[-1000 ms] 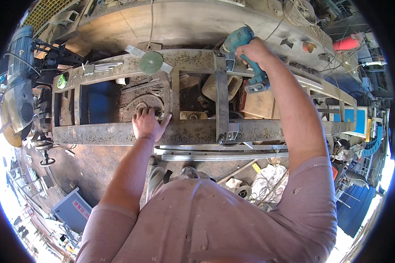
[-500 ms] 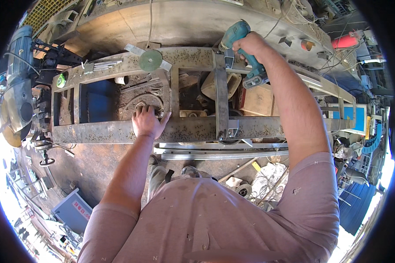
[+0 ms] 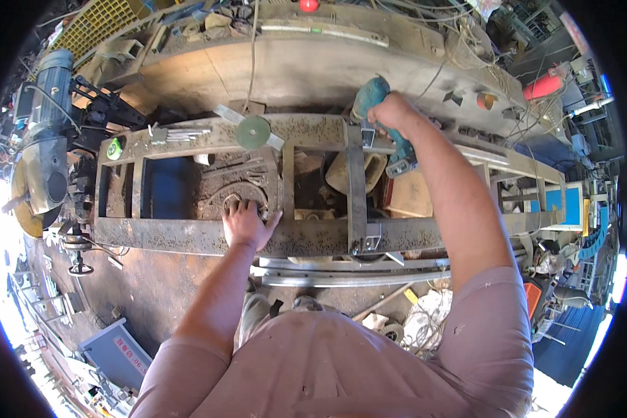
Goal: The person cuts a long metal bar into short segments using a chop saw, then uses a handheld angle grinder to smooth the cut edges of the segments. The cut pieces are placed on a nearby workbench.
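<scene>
A teal cordless drill is in my right hand, which is closed around its handle. The drill stands at the far rail of a rusty, speckled steel frame, beside a small metal bracket at a crossbar. Where its tip meets the metal is hidden. My left hand lies over the near rail, left of that crossbar, its fingers reaching over the inner edge and the thumb apart. A second small bracket sits at the crossbar's near end.
On the far rail lie a green round disc, thin metal rods and a green tape measure. A machine with a blue motor stands at left. Inside the frame are a beige jug and a wooden box.
The view has tilted, so the frame and both hands appear lower and more of the far side shows. Both hands keep about the same places on the frame; the drill stays in my right hand.
</scene>
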`<act>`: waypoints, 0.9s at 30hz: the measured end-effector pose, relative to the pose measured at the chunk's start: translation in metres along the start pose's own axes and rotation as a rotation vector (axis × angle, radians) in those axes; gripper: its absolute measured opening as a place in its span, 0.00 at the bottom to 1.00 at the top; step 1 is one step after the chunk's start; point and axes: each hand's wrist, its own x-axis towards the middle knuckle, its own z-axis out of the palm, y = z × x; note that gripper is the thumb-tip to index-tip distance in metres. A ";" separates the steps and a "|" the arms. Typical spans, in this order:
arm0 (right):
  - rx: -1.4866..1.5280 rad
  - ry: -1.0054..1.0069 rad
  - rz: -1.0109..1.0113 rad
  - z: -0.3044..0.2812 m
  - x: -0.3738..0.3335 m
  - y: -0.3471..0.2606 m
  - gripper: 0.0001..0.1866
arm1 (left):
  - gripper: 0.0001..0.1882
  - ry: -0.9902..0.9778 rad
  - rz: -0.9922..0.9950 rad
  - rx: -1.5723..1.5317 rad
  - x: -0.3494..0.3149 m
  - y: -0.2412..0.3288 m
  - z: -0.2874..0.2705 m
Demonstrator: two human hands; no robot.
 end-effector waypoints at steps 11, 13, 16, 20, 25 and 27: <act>-0.312 0.047 0.063 0.013 0.010 -0.028 0.11 | 0.47 -0.019 0.021 -0.020 -0.001 -0.002 -0.005; -0.202 0.039 0.084 0.012 0.013 -0.027 0.10 | 0.45 0.039 0.024 -0.025 -0.001 -0.002 -0.003; 0.050 0.027 0.134 0.010 0.013 -0.018 0.04 | 0.42 0.140 0.028 -0.040 -0.004 0.000 0.001; 0.118 -0.018 0.179 0.006 0.013 -0.012 0.04 | 0.45 0.033 0.020 -0.017 -0.003 -0.001 -0.004; 0.113 -0.032 0.174 0.003 0.013 -0.014 0.04 | 0.46 -0.061 0.012 0.000 -0.003 0.002 -0.015; 0.118 -0.035 0.163 0.003 0.011 -0.013 0.04 | 0.46 -0.060 0.011 0.018 -0.004 0.003 -0.016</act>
